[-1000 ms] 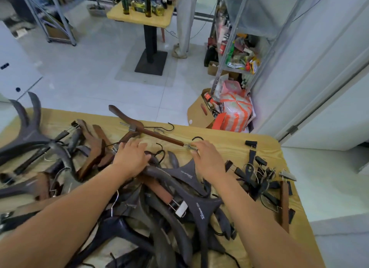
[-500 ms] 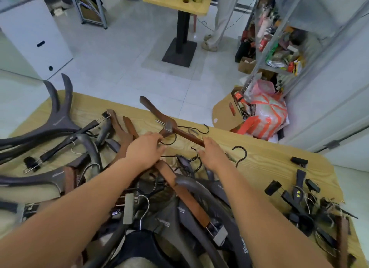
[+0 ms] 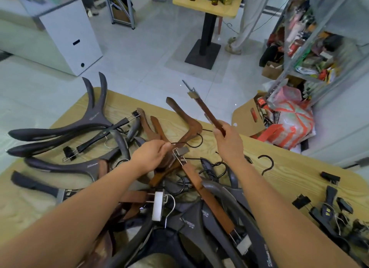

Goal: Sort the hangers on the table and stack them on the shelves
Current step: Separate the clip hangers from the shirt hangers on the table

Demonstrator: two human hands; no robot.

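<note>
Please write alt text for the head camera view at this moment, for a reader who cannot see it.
The right hand lifts a brown wooden clip bar hanger off a light wooden table, while the left hand pinches a thin black wire hook in the tangled pile of dark grey plastic hangers and brown wooden hangers.

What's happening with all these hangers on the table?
A person is sorting them. The right hand holds a brown clip hanger lifted above the wooden table, while the left hand pinches a black wire hook in the tangled pile. Most dark hangers remain unsorted.
</note>
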